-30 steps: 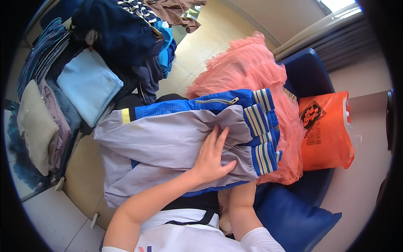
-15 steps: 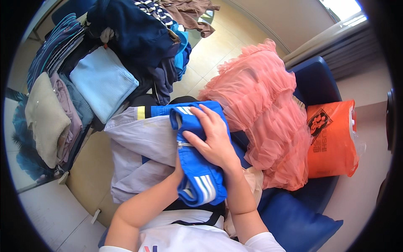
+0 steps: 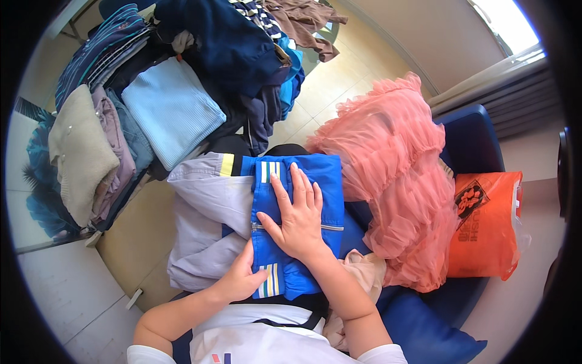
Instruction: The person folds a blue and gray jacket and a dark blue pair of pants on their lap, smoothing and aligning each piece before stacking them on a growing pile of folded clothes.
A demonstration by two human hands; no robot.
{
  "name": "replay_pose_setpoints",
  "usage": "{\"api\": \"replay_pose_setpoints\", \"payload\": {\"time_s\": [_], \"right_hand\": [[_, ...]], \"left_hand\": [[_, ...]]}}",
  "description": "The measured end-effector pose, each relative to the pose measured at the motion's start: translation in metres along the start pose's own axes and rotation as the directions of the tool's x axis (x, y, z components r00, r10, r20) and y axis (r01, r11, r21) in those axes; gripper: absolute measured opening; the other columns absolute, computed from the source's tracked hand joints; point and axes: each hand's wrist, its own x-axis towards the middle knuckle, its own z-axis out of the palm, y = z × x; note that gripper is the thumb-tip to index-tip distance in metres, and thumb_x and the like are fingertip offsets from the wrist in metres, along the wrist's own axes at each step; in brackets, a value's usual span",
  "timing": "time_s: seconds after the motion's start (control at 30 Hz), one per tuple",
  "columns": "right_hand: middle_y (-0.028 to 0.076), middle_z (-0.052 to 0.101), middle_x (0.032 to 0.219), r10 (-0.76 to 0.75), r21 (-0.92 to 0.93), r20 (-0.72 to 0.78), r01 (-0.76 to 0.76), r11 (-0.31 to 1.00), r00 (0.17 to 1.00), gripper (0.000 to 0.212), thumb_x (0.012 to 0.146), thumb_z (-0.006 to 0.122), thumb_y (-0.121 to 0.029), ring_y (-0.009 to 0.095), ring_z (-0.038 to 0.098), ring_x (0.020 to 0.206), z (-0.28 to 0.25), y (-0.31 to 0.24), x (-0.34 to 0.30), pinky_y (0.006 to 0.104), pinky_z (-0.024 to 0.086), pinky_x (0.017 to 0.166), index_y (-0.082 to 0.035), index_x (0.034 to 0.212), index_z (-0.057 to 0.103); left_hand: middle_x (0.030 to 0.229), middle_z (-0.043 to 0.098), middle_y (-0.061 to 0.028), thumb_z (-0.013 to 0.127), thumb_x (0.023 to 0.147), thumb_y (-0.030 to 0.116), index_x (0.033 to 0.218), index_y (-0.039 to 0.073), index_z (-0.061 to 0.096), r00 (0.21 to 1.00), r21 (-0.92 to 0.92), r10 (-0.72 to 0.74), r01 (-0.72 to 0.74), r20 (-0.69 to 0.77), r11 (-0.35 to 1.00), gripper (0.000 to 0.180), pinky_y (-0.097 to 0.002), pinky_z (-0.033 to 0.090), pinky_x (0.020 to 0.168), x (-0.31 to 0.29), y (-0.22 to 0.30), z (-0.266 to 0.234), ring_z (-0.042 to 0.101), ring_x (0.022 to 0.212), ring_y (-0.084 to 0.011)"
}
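Note:
Across my lap lies a partly folded jacket, with a grey section (image 3: 209,224) on the left and a blue section (image 3: 324,203) with striped edges and a zip folded over on the right. My right hand (image 3: 297,221) rests flat on the blue part, fingers spread. At that part's near left edge is my left hand (image 3: 242,279). Its thumb lies on the striped edge while the other fingers reach along and partly beneath the fold, so the jacket is held between them.
Folded clothes stand at the left, among them a light blue ribbed garment (image 3: 173,112) and a beige knit (image 3: 82,155). Dark garments (image 3: 224,51) are heaped behind. To my right are a ruffled pink garment (image 3: 394,182), an orange bag (image 3: 488,224) and a blue cushion (image 3: 424,324).
The blue part, bunched up and raised before, now lies flatter and wider. My left hand has come out from behind it to its edge, and my right hand has spread its fingers.

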Motion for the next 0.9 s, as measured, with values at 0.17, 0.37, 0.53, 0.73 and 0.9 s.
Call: {"api": "replay_pose_setpoints", "payload": {"time_s": [0.17,0.37,0.53,0.73,0.9], "right_hand": [[0.027,0.027,0.154,0.006,-0.032,-0.018,-0.007,0.999,1.000,0.078,0.085,0.066,-0.044,0.041,0.029,0.142,0.011,-0.002,0.008,0.0534,0.020,0.114,-0.006,0.147,0.040],[0.026,0.025,0.155,-0.022,-0.150,0.034,0.027,0.988,0.999,0.074,0.081,0.070,-0.043,0.040,0.027,0.142,0.013,-0.006,0.007,0.0545,0.020,0.114,-0.013,0.145,0.046],[0.027,0.028,0.154,-0.012,-0.140,0.009,0.013,0.990,1.000,0.070,0.081,0.071,-0.042,0.040,0.029,0.142,0.011,-0.009,0.006,0.0551,0.022,0.113,-0.012,0.141,0.051],[0.027,0.028,0.154,-0.028,-0.126,0.002,0.028,0.992,1.000,0.072,0.079,0.073,-0.039,0.040,0.029,0.142,0.011,-0.011,0.006,0.0542,0.023,0.113,-0.010,0.141,0.050],[0.031,0.027,0.151,-0.008,0.146,0.054,0.000,0.989,0.999,0.081,0.074,0.078,-0.035,0.047,0.030,0.138,-0.017,-0.014,-0.009,0.0534,0.024,0.113,-0.005,0.142,0.045]], "left_hand": [[0.152,0.032,-0.0191,0.050,0.084,-0.013,0.157,0.009,0.002,0.988,0.071,0.117,-0.110,-0.101,0.991,0.090,-0.0365,0.038,0.110,-0.013,-0.001,-0.008,0.043,0.135,-0.0194],[0.121,0.059,-0.0102,0.061,0.080,-0.008,0.116,0.003,0.062,0.691,0.761,0.618,-0.151,-0.375,0.631,0.038,-0.0267,0.054,0.076,-0.047,0.018,-0.049,0.063,0.100,-0.0196],[0.111,0.062,-0.0149,0.053,0.084,-0.005,0.095,0.002,0.060,0.665,0.850,0.548,0.281,-0.507,0.445,0.016,-0.0369,0.053,0.078,-0.111,-0.046,-0.147,0.063,0.100,-0.0297],[0.131,0.055,-0.0200,0.058,0.086,0.008,0.117,0.007,0.057,0.685,0.613,-0.403,0.726,-0.607,0.310,0.032,-0.0463,0.047,0.093,-0.127,-0.181,-0.217,0.055,0.117,-0.0365],[0.137,0.048,-0.0200,0.059,0.086,0.015,0.126,0.007,0.049,0.671,0.503,0.080,0.466,-0.737,0.727,0.042,-0.0465,0.041,0.099,-0.032,-0.133,-0.218,0.048,0.123,-0.0368]]}}
